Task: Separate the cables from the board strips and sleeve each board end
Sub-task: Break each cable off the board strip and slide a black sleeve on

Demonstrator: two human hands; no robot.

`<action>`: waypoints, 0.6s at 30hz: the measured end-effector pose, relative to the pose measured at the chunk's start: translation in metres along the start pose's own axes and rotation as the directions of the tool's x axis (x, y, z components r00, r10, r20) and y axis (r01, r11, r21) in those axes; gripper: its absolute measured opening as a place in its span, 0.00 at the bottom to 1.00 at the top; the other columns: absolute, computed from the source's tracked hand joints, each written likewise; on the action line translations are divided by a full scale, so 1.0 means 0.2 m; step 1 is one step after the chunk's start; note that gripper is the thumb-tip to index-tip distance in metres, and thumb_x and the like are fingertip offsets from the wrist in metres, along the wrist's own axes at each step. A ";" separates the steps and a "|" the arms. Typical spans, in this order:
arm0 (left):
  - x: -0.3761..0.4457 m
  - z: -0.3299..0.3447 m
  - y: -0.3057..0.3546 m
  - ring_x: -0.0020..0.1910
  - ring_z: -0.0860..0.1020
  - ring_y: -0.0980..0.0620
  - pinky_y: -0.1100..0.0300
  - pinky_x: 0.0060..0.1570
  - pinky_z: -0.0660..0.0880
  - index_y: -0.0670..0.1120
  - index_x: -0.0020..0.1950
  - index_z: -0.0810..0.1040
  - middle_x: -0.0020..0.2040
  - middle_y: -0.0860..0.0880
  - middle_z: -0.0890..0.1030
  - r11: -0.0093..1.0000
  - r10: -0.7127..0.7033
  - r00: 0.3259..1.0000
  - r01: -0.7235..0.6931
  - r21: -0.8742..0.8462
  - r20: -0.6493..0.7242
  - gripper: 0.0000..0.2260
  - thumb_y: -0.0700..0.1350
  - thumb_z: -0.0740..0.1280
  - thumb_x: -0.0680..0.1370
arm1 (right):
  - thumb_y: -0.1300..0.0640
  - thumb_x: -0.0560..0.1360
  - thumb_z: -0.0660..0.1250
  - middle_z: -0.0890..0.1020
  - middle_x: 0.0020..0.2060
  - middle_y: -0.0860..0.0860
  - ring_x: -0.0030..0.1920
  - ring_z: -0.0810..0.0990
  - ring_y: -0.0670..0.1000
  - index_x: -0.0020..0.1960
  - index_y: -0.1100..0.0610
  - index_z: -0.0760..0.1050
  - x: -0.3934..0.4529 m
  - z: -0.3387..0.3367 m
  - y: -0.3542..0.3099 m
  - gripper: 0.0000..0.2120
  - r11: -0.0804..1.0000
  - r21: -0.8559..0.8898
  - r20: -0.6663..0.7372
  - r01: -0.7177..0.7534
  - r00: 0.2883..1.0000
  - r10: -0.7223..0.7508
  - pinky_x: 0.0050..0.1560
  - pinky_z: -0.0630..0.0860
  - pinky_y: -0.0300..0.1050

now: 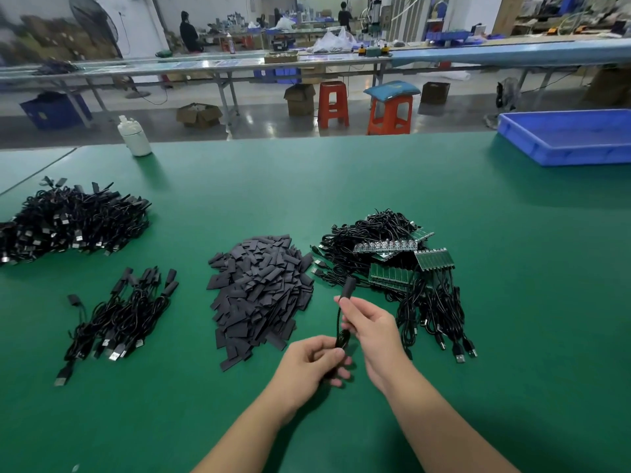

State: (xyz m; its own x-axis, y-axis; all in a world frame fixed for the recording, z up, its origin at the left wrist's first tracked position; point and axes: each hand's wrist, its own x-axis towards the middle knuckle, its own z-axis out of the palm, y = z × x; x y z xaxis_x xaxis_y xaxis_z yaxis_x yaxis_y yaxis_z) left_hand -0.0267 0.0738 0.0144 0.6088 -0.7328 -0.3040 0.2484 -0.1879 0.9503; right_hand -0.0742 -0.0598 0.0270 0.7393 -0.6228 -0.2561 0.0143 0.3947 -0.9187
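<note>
On the green surface (341, 186), head view: two bare hands work a single black cable (338, 322) just above the mat at approx. 6 o'clock. Left hand (312, 360) curls its fingers round the cable's lower end; right hand (368, 327) pinches the cable higher up betw. thumb and forefinger, w/ the sleeved board end (350, 285) sticking up past the fingertips toward 12 o'clock. Loose pile of dark flat sleeves (261, 288) lies at centre, just at 10 o'clock from the hands. Heap of board strips (397, 264), green, w/ black cables still attached, sits at 1 o'clock from the hands, touching the sleeve pile's right edge; USB plugs fan out on its near side. Small bundle of sleeved cables (119, 317) lies at 9 o'clock, well apart from the hands; a larger heap of cables (71, 221) sits beyond it at 10 o'clock. White bottle (134, 135) stands at the far edge, 11 o'clock. Blue tray (566, 136) rests at 2 o'clock. Beyond the surface: orange stools (389, 112), cardboard boxes, long benches, people at work.
</note>
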 end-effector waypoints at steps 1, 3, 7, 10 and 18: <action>-0.01 -0.03 0.02 0.41 0.82 0.47 0.58 0.39 0.79 0.34 0.54 0.78 0.46 0.38 0.84 1.000 0.015 0.999 -0.015 0.012 -0.030 0.07 0.37 0.65 0.80 | 0.54 0.74 0.74 0.85 0.39 0.43 0.42 0.80 0.45 0.50 0.52 0.85 0.00 0.02 -0.02 0.05 0.998 -0.049 0.026 0.033 0.999 -0.032 0.45 0.76 0.35; -0.01 -0.13 0.06 0.39 0.82 0.50 0.58 0.38 0.78 0.39 0.51 0.81 0.44 0.43 0.85 0.992 0.085 0.987 -0.071 0.107 -0.136 0.06 0.40 0.65 0.81 | 0.56 0.76 0.73 0.86 0.46 0.46 0.44 0.81 0.41 0.55 0.50 0.82 0.01 0.02 -0.06 0.09 0.961 -0.241 0.075 0.132 0.990 -0.117 0.47 0.76 0.31; 0.00 -0.56 0.17 0.38 0.79 0.54 0.57 0.48 0.79 0.50 0.54 0.85 0.47 0.57 0.84 0.783 0.343 0.790 0.057 0.619 -0.508 0.09 0.51 0.68 0.79 | 0.54 0.78 0.69 0.81 0.48 0.45 0.42 0.76 0.41 0.57 0.49 0.81 0.05 -0.11 -0.17 0.09 0.661 -0.706 0.060 0.254 0.951 -0.302 0.44 0.72 0.34; 0.02 -0.94 0.19 0.28 0.75 0.53 0.60 0.31 0.77 0.46 0.58 0.83 0.41 0.50 0.84 0.650 0.367 0.650 0.333 0.683 -0.665 0.12 0.51 0.67 0.79 | 0.55 0.79 0.66 0.80 0.53 0.48 0.50 0.77 0.46 0.57 0.52 0.81 0.11 -0.24 -0.27 0.09 0.485 -0.843 0.002 0.232 0.903 -0.429 0.52 0.75 0.41; 0.07 -1.33 0.09 0.47 0.78 0.41 0.51 0.46 0.78 0.48 0.55 0.83 0.49 0.43 0.79 0.198 0.319 0.621 0.695 0.691 -0.716 0.15 0.57 0.66 0.78 | 0.62 0.79 0.64 0.65 0.76 0.53 0.71 0.64 0.58 0.77 0.55 0.61 0.34 -0.43 -0.49 0.28 -0.048 -0.997 0.083 0.068 0.884 -0.460 0.72 0.63 0.54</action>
State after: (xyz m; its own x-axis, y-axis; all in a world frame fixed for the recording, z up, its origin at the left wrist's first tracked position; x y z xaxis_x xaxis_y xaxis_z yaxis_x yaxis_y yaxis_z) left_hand 0.1864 0.2340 0.0097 0.9967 -0.0466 0.0657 -0.0482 -0.9986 0.0237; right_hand -0.0840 -0.1990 0.0728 0.7025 -0.6763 0.2214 -0.6212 -0.7346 -0.2729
